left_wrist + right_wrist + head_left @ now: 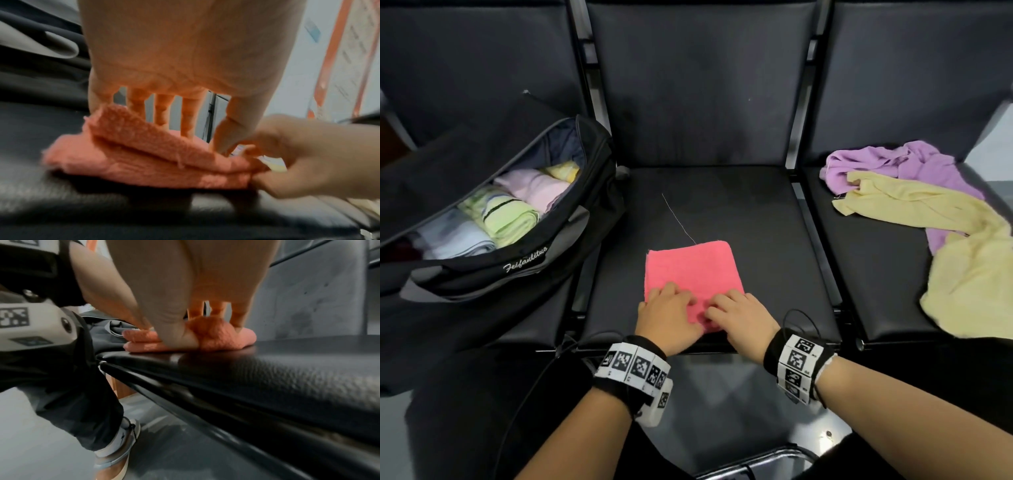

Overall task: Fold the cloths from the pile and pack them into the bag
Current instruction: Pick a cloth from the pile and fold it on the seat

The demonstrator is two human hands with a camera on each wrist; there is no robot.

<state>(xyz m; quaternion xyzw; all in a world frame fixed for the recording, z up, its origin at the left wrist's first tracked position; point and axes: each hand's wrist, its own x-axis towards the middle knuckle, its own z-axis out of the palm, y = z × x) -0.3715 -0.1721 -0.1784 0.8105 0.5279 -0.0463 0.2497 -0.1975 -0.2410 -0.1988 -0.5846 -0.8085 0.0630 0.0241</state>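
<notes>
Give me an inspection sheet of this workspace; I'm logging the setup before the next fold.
Surface: black seat, middle of three.
Job's things: pink cloth folded square; open bag holding rolled cloths; purple cloth and yellow cloth unfolded.
Clutter: loose thread.
Hands: left hand and right hand pinch the pink cloth's near edge.
Cables: black wire by the right wrist.
Surroundings: grey floor.

Three loose cloths, four packed cloths, one bag, two hands.

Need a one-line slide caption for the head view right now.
Both hands, left hand and right hand, grip the near edge of the folded pink cloth beside the open bag.
</notes>
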